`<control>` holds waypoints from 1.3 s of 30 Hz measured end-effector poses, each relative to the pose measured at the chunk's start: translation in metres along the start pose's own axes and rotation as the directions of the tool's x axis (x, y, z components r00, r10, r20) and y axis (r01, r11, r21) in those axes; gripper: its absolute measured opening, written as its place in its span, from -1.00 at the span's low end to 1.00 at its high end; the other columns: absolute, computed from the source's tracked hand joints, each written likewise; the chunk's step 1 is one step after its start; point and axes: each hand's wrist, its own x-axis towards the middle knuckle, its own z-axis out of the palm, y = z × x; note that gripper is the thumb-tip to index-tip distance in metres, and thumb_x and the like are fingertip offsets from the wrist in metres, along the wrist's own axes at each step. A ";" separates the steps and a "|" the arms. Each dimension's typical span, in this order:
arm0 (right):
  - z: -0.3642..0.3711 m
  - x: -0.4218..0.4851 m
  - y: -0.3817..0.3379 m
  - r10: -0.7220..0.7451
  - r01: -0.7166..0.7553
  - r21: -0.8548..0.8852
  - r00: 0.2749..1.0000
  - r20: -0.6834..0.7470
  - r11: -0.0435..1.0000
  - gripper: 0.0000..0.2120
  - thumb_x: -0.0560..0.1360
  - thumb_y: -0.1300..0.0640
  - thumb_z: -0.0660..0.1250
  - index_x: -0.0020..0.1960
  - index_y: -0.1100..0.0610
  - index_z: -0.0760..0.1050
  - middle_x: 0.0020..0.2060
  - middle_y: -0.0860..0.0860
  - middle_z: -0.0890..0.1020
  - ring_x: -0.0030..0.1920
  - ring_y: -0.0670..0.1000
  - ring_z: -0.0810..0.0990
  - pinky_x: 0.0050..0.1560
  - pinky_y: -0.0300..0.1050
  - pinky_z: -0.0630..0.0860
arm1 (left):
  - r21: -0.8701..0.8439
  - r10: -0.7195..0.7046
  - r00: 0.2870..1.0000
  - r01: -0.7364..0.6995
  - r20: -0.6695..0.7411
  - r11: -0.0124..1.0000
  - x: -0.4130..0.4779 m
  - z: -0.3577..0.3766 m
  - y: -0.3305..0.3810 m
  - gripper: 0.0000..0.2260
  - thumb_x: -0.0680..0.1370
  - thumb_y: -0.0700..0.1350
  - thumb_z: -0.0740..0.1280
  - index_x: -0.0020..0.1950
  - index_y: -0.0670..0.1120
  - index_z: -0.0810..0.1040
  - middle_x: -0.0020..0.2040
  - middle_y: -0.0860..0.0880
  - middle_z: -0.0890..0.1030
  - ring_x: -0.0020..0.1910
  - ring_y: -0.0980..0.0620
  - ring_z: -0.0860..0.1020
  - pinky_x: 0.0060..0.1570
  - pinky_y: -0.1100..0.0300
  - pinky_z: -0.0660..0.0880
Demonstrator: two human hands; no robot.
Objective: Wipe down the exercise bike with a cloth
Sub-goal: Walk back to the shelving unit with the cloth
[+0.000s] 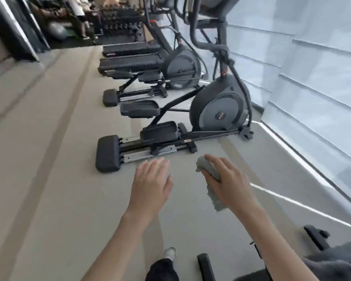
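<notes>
My right hand (227,179) grips a crumpled grey cloth (212,180), one end sticking out past the fingers and the other hanging below the palm. My left hand (151,182) hovers beside it with fingers straight and holds nothing. Both hands are in the air above the grey floor, short of the nearest dark grey exercise machine (217,110), whose rear foot (107,153) and rails lie just beyond my left hand. At the bottom right, dark parts of another machine (315,237) sit close to me, mostly cut off by the frame edge.
A second similar machine (178,67) and treadmills (130,50) line up farther back. Pale blinds (312,78) cover the window wall on the right. A dumbbell rack (120,23) and a person's legs stand at the far end. My foot (169,253) is on the floor below.
</notes>
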 end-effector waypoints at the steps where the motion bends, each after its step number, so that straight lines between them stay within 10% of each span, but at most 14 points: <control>1: 0.011 0.006 -0.016 -0.040 0.039 0.035 0.999 0.033 0.999 -0.68 0.44 0.08 0.44 0.18 0.06 0.52 -0.04 0.01 0.63 -0.21 0.10 0.61 -0.33 -0.10 0.47 | 0.029 -0.058 0.998 0.058 -0.016 0.998 -0.013 -0.011 -0.012 -0.66 0.54 -0.08 0.21 0.21 -0.23 0.56 0.21 -0.17 0.58 0.18 -0.16 0.54 0.22 -0.10 0.42; 19: 0.181 0.047 -0.324 -0.643 0.434 0.581 0.736 0.212 0.688 -0.70 0.44 0.03 0.43 0.16 0.00 0.53 -0.08 -0.06 0.61 -0.17 0.08 0.61 -0.37 -0.02 0.54 | 0.277 -0.628 0.695 0.717 -0.351 0.639 -0.199 -0.139 -0.208 -0.70 0.54 -0.04 0.18 0.09 -0.17 0.59 0.10 -0.08 0.61 0.08 -0.09 0.57 0.20 0.00 0.38; 39: 0.392 0.133 -0.609 -0.771 0.411 0.725 0.581 0.259 0.553 -0.67 0.48 -0.01 0.35 0.24 -0.05 0.48 0.02 -0.08 0.59 -0.07 0.05 0.59 -0.23 -0.03 0.54 | 0.261 -0.769 0.426 0.904 -0.477 0.339 -0.245 -0.221 -0.498 -0.62 0.52 0.00 0.14 0.08 -0.20 0.62 0.10 -0.12 0.62 0.07 -0.11 0.58 0.19 -0.03 0.41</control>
